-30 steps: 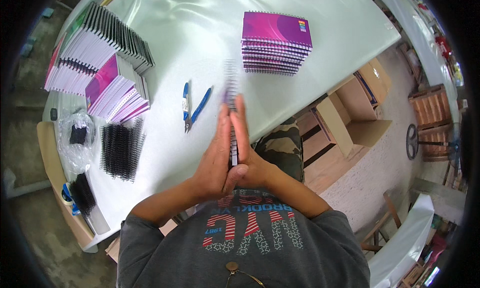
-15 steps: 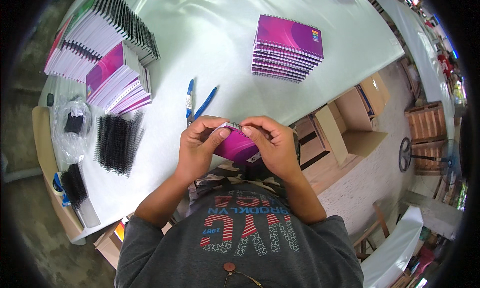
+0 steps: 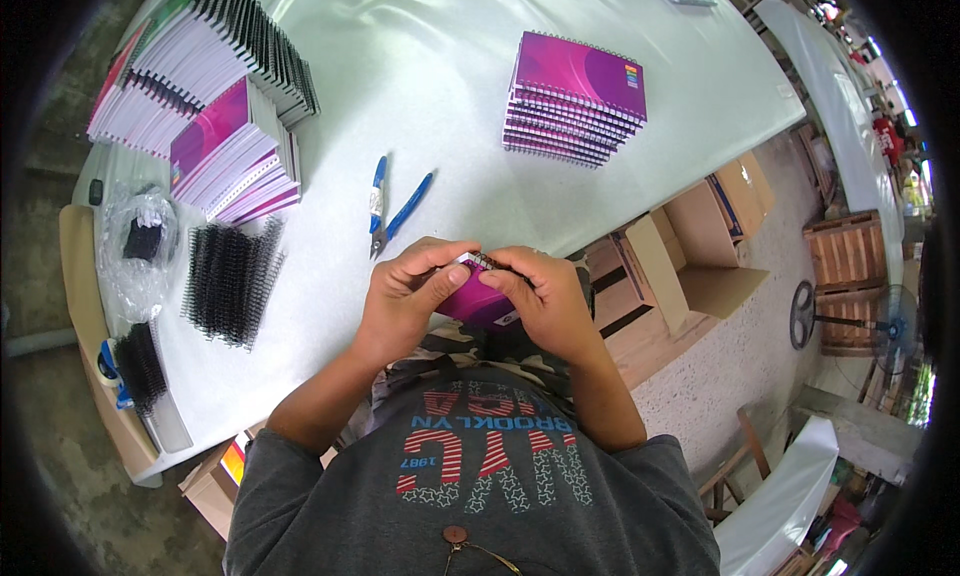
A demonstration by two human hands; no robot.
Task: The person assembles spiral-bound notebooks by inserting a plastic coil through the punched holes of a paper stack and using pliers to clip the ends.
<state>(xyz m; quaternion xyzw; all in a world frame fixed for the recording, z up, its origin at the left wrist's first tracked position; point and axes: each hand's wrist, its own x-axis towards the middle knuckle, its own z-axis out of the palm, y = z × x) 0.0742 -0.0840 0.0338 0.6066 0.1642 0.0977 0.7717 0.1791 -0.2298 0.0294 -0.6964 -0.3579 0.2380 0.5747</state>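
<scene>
Close to my body, at the table's front edge, I hold a small purple notebook [image 3: 477, 301] with a dark spiral coil [image 3: 483, 260] along its far edge. My left hand [image 3: 408, 294] grips the notebook's left side, thumb on the cover and fingers behind. Opposite it, my right hand [image 3: 545, 298] pinches at the coiled edge, thumb on the cover. The fingertips of both hands nearly meet at the coil and hide part of it. Just beyond my left hand lie blue-handled pliers [image 3: 388, 208] on the table, handles spread.
A stack of coiled purple notebooks [image 3: 577, 96] stands far right of centre. At left are uncoiled purple booklets [image 3: 240, 151], black-coiled books [image 3: 225, 51], loose black coils [image 3: 232, 284] and a clear plastic bag [image 3: 138, 241]. Open cardboard boxes [image 3: 690, 251] sit right of the table.
My right hand has shifted slightly left along the coiled edge, covering more of the notebook. Both hands are now closer together. The view has shifted a little.
</scene>
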